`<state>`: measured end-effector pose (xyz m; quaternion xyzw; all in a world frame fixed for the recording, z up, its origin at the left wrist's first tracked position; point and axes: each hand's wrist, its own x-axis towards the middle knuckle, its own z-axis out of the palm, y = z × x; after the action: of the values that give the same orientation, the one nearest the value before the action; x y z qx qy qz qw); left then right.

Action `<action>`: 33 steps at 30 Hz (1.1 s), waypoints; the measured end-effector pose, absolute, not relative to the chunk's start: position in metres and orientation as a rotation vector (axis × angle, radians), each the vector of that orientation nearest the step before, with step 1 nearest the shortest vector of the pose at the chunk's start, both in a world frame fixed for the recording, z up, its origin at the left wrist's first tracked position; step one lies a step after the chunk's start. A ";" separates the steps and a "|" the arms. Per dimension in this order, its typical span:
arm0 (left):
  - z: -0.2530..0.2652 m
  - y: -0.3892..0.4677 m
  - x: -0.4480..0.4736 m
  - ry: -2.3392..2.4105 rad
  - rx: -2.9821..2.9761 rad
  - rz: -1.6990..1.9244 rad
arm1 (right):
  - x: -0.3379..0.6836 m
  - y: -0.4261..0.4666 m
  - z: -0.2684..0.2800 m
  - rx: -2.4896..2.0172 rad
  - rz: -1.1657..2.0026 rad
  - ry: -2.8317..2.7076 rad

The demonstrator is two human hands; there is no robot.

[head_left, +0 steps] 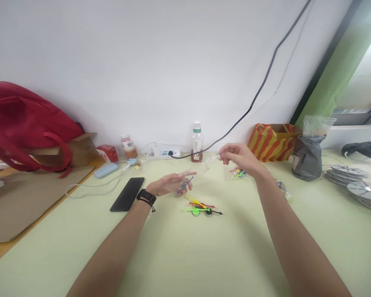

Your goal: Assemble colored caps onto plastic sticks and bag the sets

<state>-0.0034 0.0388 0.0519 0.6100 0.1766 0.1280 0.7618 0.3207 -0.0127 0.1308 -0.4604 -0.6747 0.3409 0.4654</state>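
Observation:
My left hand (168, 184) is over the middle of the table, turned sideways, with a blue arrow-shaped plastic pointer (185, 185) held among its fingers. My right hand (238, 156), higher and to the right, pinches a small whitish piece (215, 158) whose exact shape is blurred. Below the left hand lies a little group of plastic pointers on round bases: a green pointer (196, 210), a black pointer (215, 213), a red pointer (208, 206) and a yellow pointer (199, 203). More coloured pieces (239, 173) sit in a clear bag beneath my right hand.
A black phone (127, 194) lies left of the left wrist. Against the wall stand a drink bottle (197, 142), a power strip (163, 152) and a striped bag (270, 144). Stacked discs (366, 192) and a grey bag (307, 159) are at right; a red bag (27, 123) is at left.

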 end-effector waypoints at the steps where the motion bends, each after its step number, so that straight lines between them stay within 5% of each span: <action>1: 0.053 0.038 -0.003 0.384 1.331 0.279 | 0.317 -0.011 0.129 -1.134 0.863 -1.676; 33: 0.050 0.034 0.007 0.331 1.234 0.287 | 0.282 -0.016 0.129 -1.143 1.054 -2.072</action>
<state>0.0065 0.0338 0.0502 0.5739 0.1541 0.1335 0.7931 0.2824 -0.0162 0.1289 -0.4246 -0.7697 0.3915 0.2721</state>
